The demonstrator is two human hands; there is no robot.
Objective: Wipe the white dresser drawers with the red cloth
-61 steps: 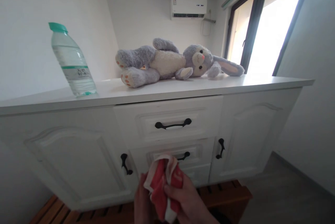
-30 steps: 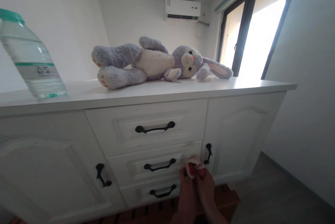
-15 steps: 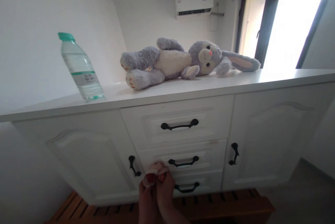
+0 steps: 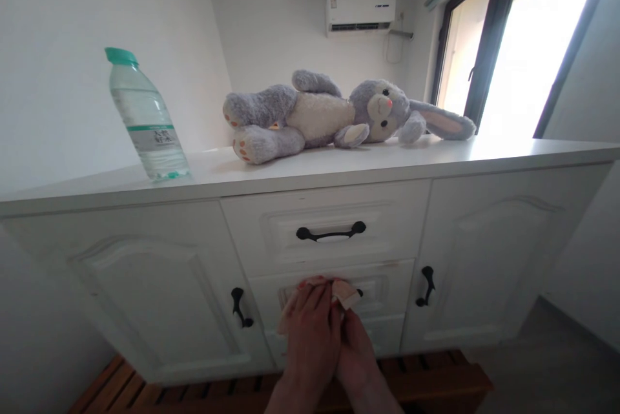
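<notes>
Your left hand (image 4: 310, 330) lies flat, fingers together, pressing a soft crumpled cloth (image 4: 339, 294) on the white drawer (image 4: 387, 288). Your right hand (image 4: 356, 349) sits beside it; its fingers pinch the cloth too.

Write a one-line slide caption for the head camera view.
Both hands, left hand and right hand, press a red-and-white cloth against the white cabinet's middle drawer, below a plush rabbit and water bottle.

left hand (image 4: 310, 336) overlaps right hand (image 4: 356, 349), fingers extended forward together.

No legible text; bottle label (image 4: 155, 137) blurred
</notes>
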